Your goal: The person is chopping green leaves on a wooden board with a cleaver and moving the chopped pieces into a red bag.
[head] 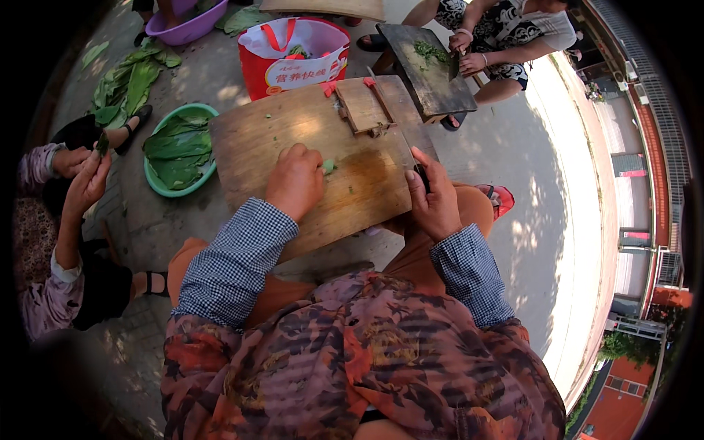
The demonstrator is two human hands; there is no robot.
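Note:
My left hand [297,179] rests with curled fingers on a wooden board [258,143], with a small piece of green leaf [329,166] at its thumb side. Whether anything is held under the fingers is hidden. At the board's right edge my right hand [432,192] grips the dark handle of a knife [406,144], whose thin blade points up and away over the board. A small wooden frame [364,107] with red ends lies at the far side of the board. A wet brown stain marks the wood between my hands.
A green basin [206,179] of large leaves stands left of the board. Beyond the board is a red and white bag [250,71]. More leaves [140,80] lie on the ground. One person sits at left holding a leaf; another cuts greens on a dark board [445,99] at upper right.

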